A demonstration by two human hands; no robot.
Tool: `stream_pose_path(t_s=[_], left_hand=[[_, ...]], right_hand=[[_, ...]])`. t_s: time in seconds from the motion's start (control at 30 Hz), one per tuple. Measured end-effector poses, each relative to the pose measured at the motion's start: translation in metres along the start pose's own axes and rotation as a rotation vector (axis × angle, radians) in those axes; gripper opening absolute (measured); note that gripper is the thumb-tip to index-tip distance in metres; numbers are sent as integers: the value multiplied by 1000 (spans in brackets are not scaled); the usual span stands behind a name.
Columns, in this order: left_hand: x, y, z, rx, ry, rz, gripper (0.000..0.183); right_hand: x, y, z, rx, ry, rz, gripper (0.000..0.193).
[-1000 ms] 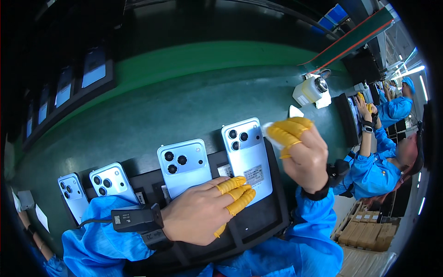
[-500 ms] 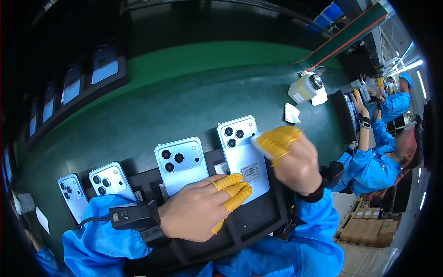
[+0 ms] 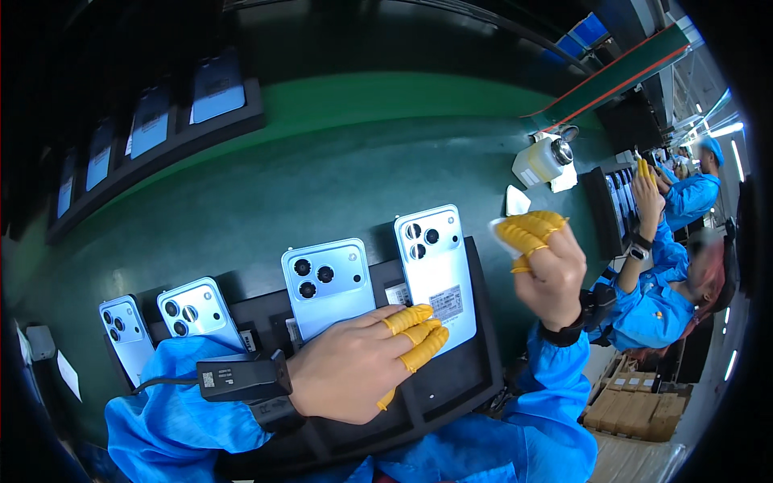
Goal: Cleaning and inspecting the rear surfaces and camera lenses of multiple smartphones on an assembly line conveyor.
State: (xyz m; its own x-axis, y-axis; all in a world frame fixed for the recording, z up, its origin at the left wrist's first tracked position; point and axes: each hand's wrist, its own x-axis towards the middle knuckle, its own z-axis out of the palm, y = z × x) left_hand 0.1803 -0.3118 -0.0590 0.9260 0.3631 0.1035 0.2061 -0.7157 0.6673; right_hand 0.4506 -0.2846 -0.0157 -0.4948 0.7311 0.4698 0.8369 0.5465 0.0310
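My left hand [image 3: 354, 362], with yellow finger cots, lies palm down. Its stretched fingertips rest on the lower left part of a light blue smartphone [image 3: 435, 270], which lies back side up with a printed label. Right of that phone, in the air, my right hand [image 3: 547, 262] pinches a white wipe [image 3: 505, 239] between cot-covered fingers; most of the wipe is hidden. Left of it, another smartphone [image 3: 326, 278] is partly covered by my left hand. Two more smartphones, one nearer [image 3: 193, 310] and one farther left [image 3: 127, 334], lie beyond my left sleeve.
The phones lie along a black compartmented tray [image 3: 475, 354] on a green table. A bottle with a metal top [image 3: 543, 161] stands beside a folded white wipe [image 3: 517, 200]. Another phone tray [image 3: 255, 113] is at the far left. Co-workers in blue sit at the right [image 3: 644, 314].
My right hand has moved right, off the phone's edge, with the wipe still in its fingers. The left hand stays on the phone. The whole view has shifted slightly.
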Motion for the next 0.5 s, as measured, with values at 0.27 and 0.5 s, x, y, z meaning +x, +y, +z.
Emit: stream_pose_path(t_s=[0.27,0.5], left_hand=[[-3,2,-2,-5,33,9,70],[-3,0,1,4,91,18,65]], right_hand=[[12,-33,16,150,-2,-97,38],[28,-39,40,212,18,-219,34]])
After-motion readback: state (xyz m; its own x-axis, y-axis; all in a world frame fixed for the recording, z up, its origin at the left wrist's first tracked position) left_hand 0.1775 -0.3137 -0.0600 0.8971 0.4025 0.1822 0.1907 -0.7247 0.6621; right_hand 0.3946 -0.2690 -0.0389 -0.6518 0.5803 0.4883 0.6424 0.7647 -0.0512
